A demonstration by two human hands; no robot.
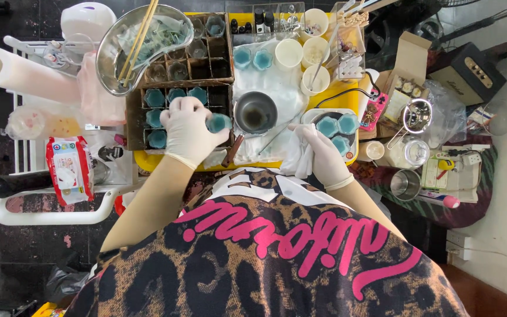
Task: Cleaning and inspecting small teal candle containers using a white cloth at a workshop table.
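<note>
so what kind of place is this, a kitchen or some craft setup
Most likely a small home craft bench, perhaps for candle or resin pouring. The gloved left hand holds a small jar of teal fill beside a compartment crate of similar jars, with a dark melting pot and white cups nearby.

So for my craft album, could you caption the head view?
Gloved left hand lifts a teal-filled cup beside a divided tray; right hand holds white cloth.

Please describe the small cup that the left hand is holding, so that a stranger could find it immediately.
Start at the yellow table, then find the dark compartment box on its left side. At the box's right edge, the gloved left hand grips a small cup with teal filling. Unlike the other teal cups, it sits in no compartment.
</note>
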